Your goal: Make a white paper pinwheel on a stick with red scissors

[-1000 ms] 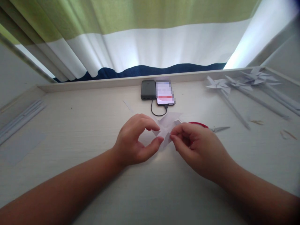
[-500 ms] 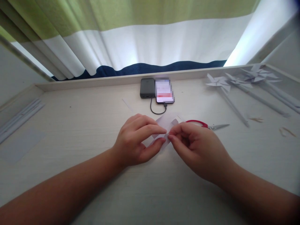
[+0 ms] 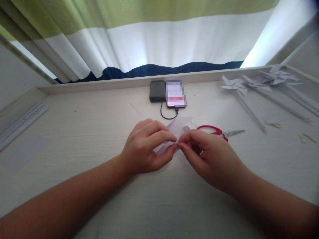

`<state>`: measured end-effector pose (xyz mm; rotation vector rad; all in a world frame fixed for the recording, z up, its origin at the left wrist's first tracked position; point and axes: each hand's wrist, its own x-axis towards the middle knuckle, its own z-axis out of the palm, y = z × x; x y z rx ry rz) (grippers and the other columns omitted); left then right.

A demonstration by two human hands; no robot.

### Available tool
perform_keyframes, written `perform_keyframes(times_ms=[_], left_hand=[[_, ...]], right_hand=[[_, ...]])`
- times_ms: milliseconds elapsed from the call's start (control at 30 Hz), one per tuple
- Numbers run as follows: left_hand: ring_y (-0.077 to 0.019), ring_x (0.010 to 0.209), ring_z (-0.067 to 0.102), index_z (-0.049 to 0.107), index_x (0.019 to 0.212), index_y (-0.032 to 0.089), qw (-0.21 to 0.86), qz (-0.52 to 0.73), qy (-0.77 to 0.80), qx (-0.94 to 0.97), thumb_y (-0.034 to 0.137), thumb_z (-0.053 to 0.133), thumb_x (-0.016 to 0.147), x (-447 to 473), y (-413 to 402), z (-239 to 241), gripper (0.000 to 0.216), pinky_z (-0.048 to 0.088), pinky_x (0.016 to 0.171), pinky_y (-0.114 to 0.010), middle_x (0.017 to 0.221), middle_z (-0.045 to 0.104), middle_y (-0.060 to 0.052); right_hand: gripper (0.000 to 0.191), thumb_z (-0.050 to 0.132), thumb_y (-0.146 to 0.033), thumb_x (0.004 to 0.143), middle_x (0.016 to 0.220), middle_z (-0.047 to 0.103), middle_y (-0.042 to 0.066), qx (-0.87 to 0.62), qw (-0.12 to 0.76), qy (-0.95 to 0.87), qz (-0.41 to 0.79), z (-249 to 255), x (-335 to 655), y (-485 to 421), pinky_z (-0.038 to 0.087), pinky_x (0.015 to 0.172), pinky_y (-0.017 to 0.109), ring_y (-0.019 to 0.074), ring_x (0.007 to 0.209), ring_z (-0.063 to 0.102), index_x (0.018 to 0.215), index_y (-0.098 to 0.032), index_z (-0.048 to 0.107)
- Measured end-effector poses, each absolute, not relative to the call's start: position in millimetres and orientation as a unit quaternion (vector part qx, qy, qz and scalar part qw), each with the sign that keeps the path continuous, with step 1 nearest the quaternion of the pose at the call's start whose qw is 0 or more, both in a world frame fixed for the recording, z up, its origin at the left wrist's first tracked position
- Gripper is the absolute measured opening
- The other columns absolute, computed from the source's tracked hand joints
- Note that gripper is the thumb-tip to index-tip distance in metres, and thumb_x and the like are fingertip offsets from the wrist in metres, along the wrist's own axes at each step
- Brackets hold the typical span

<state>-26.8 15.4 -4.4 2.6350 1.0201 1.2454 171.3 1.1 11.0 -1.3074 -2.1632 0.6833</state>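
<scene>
A thin white sheet of paper (image 3: 178,125) with cut or folded flaps lies at the middle of the table, partly covered by both hands. My left hand (image 3: 149,147) is curled round its left side, with thumb and fingertips closed on the paper. Right beside those fingertips, my right hand (image 3: 211,153) pinches the paper near its centre between thumb and forefinger. Whatever small detail is between the fingertips is hidden. Red-handled scissors (image 3: 209,128) lie just behind my right hand, blades pointing right.
Behind the hands a black power bank (image 3: 157,91) is cabled to a phone (image 3: 175,94). Paper pinwheels (image 3: 234,85) on sticks lie at the back right, near small wooden pieces (image 3: 274,125). Rolled paper sticks (image 3: 23,124) and a paper piece (image 3: 26,151) lie left. A raised ledge (image 3: 99,87) edges the table.
My left thumb and fingers have closed in towards the right fingertips at the paper's centre. The view has shifted slightly, and more of the scissors' handle shows.
</scene>
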Motion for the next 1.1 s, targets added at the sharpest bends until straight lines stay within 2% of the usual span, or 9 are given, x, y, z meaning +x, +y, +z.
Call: perform_keyframes(times_ms=[467,900,1100], left_hand=[[-0.017,0.075,0.057,0.065,0.083,0.021,0.034,0.391,0.321,0.862,0.021,0.069,0.073,-25.9,14.7,-4.3,0.011,0.045,0.07,-0.033,0.081,0.065,-0.003],[-0.0161,0.073,0.057,0.065,0.082,0.022,0.023,0.37,0.31,0.875,0.024,0.068,0.076,-28.1,15.6,-6.1,0.008,0.044,0.068,-0.032,0.08,0.066,-0.002],[-0.016,0.073,0.056,0.064,0.076,0.019,0.088,0.386,0.324,0.859,0.02,0.064,0.078,-24.4,15.0,-4.1,0.002,0.045,0.068,-0.032,0.077,0.065,-0.003]], right_hand=[[0.01,0.052,-0.022,0.088,0.073,0.065,0.001,-0.469,0.215,-0.833,0.2,13.5,172.2,0.9,0.035,0.057,0.028,0.016,0.064,0.056,0.082,-0.02,0.06],[0.011,0.051,-0.024,0.089,0.073,0.065,0.001,-0.456,0.199,-0.851,0.169,12.3,173.6,1.8,0.033,0.059,0.028,0.0171,0.065,0.056,0.082,-0.021,0.059],[0.01,0.051,-0.023,0.089,0.075,0.065,0.001,-0.457,0.191,-0.853,0.164,13.3,174.0,1.6,0.034,0.059,0.028,0.0173,0.065,0.056,0.085,-0.02,0.06]])
